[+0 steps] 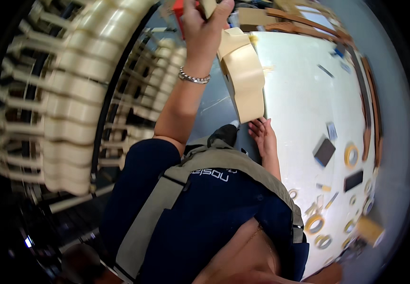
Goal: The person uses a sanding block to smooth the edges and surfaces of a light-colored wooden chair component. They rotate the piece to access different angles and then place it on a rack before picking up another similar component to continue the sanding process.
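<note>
A cream, unpainted guitar body [245, 78] with curved edges is held up at a slant beside the table's left edge. My left hand [202, 21], with a chain bracelet at its wrist, is wrapped round the narrow pale part at its upper end. That part runs out of the picture at the top. At the lower end of the body is my right hand [264, 135], fingers stretched and thumb apart. Its fingertips are close to the body's bottom edge; whether they touch it I cannot tell.
Racks of several cream guitar bodies [75, 113] stand along the left. On the right, a white table [295, 85] carries tape rolls [351, 155], a dark block [325, 152] and a black block [353, 181]. Long brown wooden pieces [366, 109] line its far side.
</note>
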A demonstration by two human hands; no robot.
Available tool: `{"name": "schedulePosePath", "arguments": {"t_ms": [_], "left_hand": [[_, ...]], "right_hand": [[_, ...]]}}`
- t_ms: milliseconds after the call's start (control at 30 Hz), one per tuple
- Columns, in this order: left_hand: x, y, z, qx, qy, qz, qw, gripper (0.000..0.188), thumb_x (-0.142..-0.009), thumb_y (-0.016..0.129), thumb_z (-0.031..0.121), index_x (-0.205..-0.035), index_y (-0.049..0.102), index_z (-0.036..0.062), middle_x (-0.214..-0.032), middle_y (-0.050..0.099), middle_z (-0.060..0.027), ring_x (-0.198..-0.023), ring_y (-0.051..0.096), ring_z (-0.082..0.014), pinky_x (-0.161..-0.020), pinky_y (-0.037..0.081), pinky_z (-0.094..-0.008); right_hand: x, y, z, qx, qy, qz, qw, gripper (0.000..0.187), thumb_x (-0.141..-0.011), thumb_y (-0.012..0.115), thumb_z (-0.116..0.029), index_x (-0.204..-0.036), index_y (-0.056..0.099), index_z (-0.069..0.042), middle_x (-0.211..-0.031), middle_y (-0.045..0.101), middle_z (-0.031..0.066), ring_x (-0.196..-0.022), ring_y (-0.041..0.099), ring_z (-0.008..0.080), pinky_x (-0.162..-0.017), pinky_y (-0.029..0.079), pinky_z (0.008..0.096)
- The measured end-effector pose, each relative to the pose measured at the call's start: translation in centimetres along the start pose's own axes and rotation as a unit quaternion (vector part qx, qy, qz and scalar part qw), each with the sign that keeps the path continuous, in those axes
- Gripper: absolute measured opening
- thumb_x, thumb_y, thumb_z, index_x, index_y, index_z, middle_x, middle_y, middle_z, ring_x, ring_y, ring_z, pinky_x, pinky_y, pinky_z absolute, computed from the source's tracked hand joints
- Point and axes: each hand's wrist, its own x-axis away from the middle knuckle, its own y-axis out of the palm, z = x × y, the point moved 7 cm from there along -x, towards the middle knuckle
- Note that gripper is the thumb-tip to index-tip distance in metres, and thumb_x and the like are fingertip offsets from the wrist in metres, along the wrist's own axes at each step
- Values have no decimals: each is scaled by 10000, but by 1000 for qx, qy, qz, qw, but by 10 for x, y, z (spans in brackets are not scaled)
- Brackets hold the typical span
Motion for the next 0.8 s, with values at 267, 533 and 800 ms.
{"name": "schedulePosePath", "arguments": {"t_ms": [267,533,800], "left_hand": [[218,-250,-101,-221,-383,241,864,237,-856,641,295,-934,546,93,-869,556,11,-788,492,-105,-676,417,-276],[428,-447,-159,-94,-395,520,751,223,-866,638,212,-1019,488,150,-955,526,11,-841,490,-95,-645,396,-248],[448,-575,-204,-71,-459,525,713,306,-859,650,206,-1097,464,158,-984,526,-9,-847,505,-140,-771,433,-334]], "right_hand": [[12,-3,59,121,143,13,982,443,-936,470,-391,-1217,513,-52,-1097,576,71,-960,550,170,-832,438,320],[11,-22,103,195,228,80,950,320,-928,514,-320,-1138,564,-85,-985,621,33,-859,586,154,-733,466,283],[7,32,167,251,207,119,938,286,-940,510,-257,-1127,556,-46,-947,621,42,-798,600,131,-683,477,243]]}}
